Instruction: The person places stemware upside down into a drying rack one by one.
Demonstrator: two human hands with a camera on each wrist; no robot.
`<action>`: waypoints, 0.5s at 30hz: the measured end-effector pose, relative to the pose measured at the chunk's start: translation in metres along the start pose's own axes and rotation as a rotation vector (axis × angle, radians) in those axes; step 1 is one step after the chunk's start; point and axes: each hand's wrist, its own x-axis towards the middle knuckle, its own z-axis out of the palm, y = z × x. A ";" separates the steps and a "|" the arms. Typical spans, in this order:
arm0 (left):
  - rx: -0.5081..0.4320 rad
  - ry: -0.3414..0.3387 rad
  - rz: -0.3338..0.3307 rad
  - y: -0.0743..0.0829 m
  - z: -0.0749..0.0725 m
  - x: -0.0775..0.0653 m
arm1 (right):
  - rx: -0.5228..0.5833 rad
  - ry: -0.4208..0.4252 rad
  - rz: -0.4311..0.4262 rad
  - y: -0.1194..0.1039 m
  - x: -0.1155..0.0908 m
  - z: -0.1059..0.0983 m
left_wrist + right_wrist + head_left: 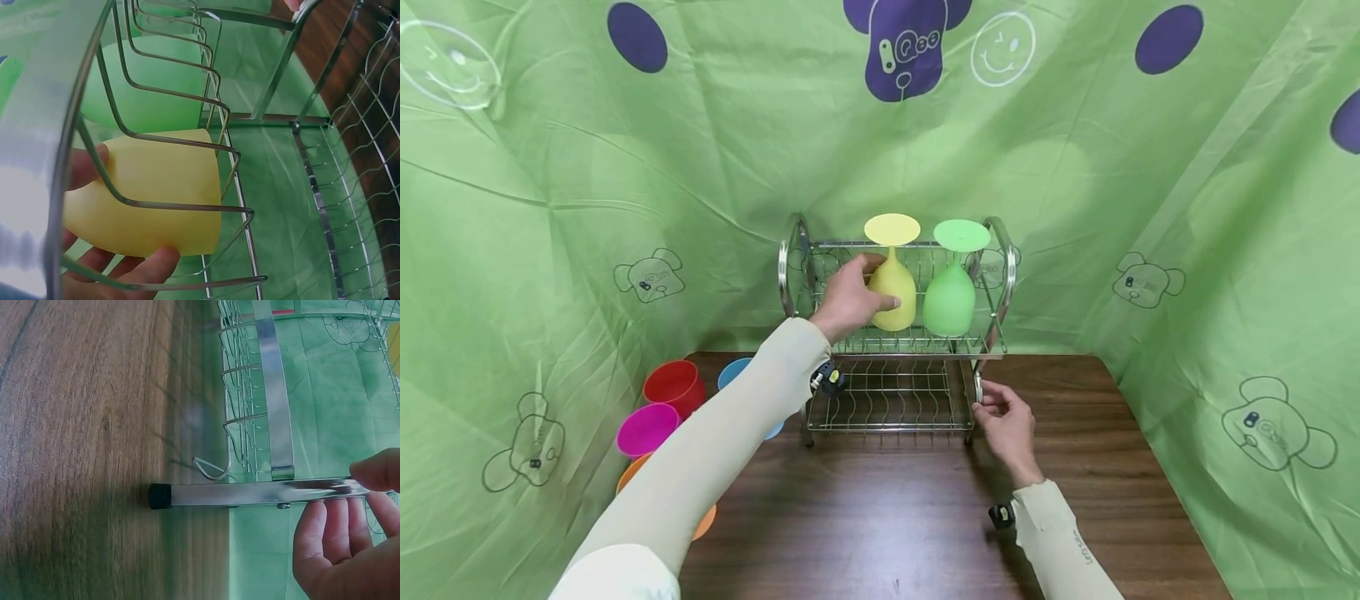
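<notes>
Yellow goblet [897, 292] was inverted in the rack [783, 275], upper level, clamped in my left fingers [868, 261]; green goblet [951, 302] sat beside it. Right fingers [337, 528] gripped the side post [250, 493].

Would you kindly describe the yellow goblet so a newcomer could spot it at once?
On the wooden table stands a two-tier metal dish rack. At its upper tier, left of the upended green goblet in the head view, is the yellow goblet. It is upended too, so its yellow colour sets it apart.
</notes>
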 end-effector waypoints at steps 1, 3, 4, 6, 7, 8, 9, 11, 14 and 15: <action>0.003 0.001 -0.001 0.000 0.000 0.000 | 0.002 0.000 -0.001 0.000 0.000 0.000; 0.007 0.004 -0.007 0.001 0.000 0.000 | 0.003 0.000 -0.002 0.000 0.001 -0.001; 0.008 0.006 -0.008 0.001 0.001 0.000 | 0.002 -0.003 -0.002 0.001 0.001 -0.001; 0.006 0.009 -0.012 0.002 0.001 -0.001 | 0.001 -0.005 0.001 0.001 0.001 -0.001; 0.002 0.010 -0.012 0.002 0.001 -0.001 | 0.000 -0.007 0.002 0.001 0.001 -0.001; -0.002 0.011 -0.013 0.001 0.001 -0.001 | -0.002 -0.009 0.004 0.001 0.001 -0.002; -0.008 0.012 -0.015 0.001 0.001 -0.001 | -0.001 -0.011 0.004 0.001 0.001 -0.002; -0.029 0.015 -0.017 0.001 0.001 -0.001 | 0.001 -0.015 0.005 0.001 0.001 -0.002; -0.066 0.025 -0.016 0.000 -0.002 -0.004 | 0.012 -0.023 0.003 0.001 0.001 -0.002; -0.078 0.030 -0.014 0.001 -0.004 -0.005 | 0.015 -0.025 0.003 0.001 0.001 -0.003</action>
